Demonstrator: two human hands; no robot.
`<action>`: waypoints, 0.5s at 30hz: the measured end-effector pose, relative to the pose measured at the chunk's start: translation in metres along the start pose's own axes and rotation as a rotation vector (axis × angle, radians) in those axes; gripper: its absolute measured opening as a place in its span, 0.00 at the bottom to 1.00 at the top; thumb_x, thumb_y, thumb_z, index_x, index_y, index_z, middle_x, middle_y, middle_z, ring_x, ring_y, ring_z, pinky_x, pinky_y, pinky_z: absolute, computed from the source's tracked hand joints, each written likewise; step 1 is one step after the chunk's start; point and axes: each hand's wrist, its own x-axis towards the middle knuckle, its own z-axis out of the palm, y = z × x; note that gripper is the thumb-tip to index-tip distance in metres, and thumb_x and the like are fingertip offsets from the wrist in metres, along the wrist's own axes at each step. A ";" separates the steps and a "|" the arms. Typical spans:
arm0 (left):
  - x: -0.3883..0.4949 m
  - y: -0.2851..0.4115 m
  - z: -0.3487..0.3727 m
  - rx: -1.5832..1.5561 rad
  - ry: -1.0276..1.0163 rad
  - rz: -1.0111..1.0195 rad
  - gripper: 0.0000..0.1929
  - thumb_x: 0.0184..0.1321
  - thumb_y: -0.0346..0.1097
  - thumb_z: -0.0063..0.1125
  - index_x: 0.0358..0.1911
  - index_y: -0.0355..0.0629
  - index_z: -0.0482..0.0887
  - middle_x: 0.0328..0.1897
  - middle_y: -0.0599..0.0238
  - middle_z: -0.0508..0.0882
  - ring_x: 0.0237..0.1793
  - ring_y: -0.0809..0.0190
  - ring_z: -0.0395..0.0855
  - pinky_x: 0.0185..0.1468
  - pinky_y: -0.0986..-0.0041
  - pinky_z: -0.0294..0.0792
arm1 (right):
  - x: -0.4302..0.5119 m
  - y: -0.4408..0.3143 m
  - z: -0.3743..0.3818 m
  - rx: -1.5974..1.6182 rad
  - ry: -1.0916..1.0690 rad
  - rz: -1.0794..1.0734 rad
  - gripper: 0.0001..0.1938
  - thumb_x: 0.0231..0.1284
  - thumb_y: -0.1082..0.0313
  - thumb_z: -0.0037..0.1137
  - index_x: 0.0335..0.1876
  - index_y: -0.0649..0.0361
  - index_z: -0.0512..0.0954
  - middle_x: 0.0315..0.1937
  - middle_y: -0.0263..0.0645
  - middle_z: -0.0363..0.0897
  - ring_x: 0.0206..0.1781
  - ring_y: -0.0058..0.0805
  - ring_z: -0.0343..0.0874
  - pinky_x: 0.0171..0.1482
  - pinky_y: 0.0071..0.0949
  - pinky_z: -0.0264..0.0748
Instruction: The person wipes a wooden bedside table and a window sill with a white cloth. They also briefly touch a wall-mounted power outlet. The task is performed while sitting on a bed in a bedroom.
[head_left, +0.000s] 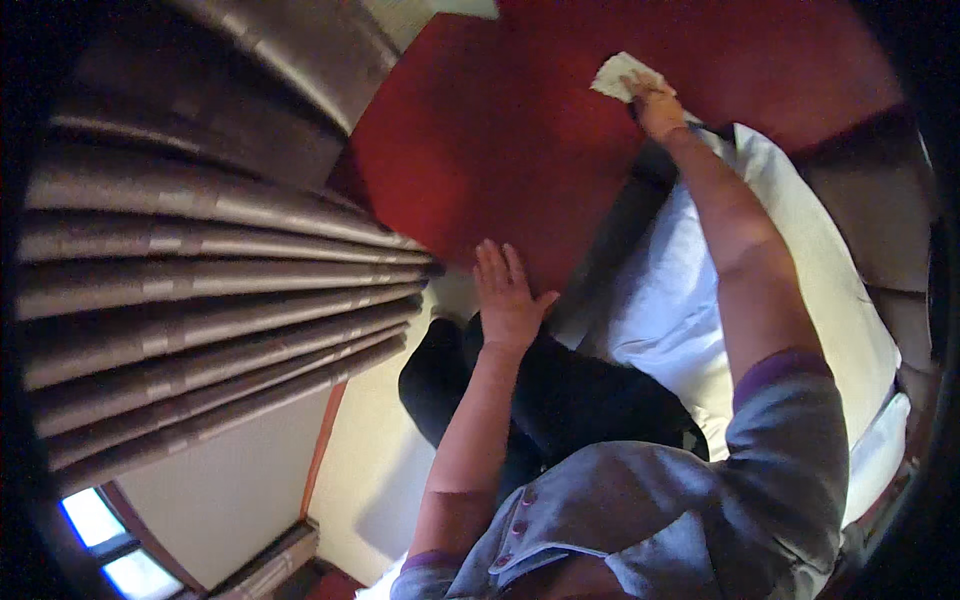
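My right hand (654, 101) grips a pale folded cloth (611, 77) out at arm's length, at the top of the view. The cloth is over a dark red surface (517, 127), probably carpet. Nearer my body, my left hand (511, 307) holds nothing; its fingers are straight and the thumb stands out to the side. Its fingertips overlap the near edge of the red surface, and I cannot tell whether they touch it. Below and beside that hand are my legs in dark trousers (592, 397).
Long brown pleated curtains (225, 281) hang on the left, reaching close to my left hand. White bedding (667, 277) bulges under my right arm, with a brown padded panel (870, 225) beyond it. A cream wall (367, 457) and a bright window (94, 517) lie at lower left.
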 end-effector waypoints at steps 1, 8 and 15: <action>0.001 0.002 -0.003 0.026 -0.061 -0.024 0.54 0.56 0.60 0.66 0.75 0.29 0.53 0.81 0.33 0.48 0.81 0.36 0.42 0.79 0.47 0.44 | 0.001 0.000 0.001 -0.026 0.006 -0.002 0.29 0.66 0.76 0.34 0.73 0.47 0.68 0.76 0.44 0.62 0.79 0.42 0.58 0.79 0.41 0.53; 0.005 0.012 -0.016 0.015 -0.129 -0.110 0.54 0.55 0.62 0.65 0.76 0.31 0.53 0.82 0.37 0.47 0.82 0.38 0.40 0.81 0.49 0.41 | -0.032 -0.044 0.022 -0.273 0.016 0.009 0.33 0.63 0.77 0.39 0.76 0.45 0.64 0.79 0.44 0.55 0.81 0.47 0.51 0.79 0.53 0.45; 0.014 -0.002 -0.002 -0.047 -0.192 -0.080 0.52 0.57 0.61 0.64 0.76 0.32 0.55 0.83 0.40 0.49 0.83 0.41 0.40 0.81 0.53 0.41 | -0.150 -0.149 0.033 -0.059 0.031 -0.363 0.31 0.65 0.77 0.37 0.75 0.51 0.66 0.77 0.46 0.59 0.80 0.49 0.55 0.80 0.53 0.45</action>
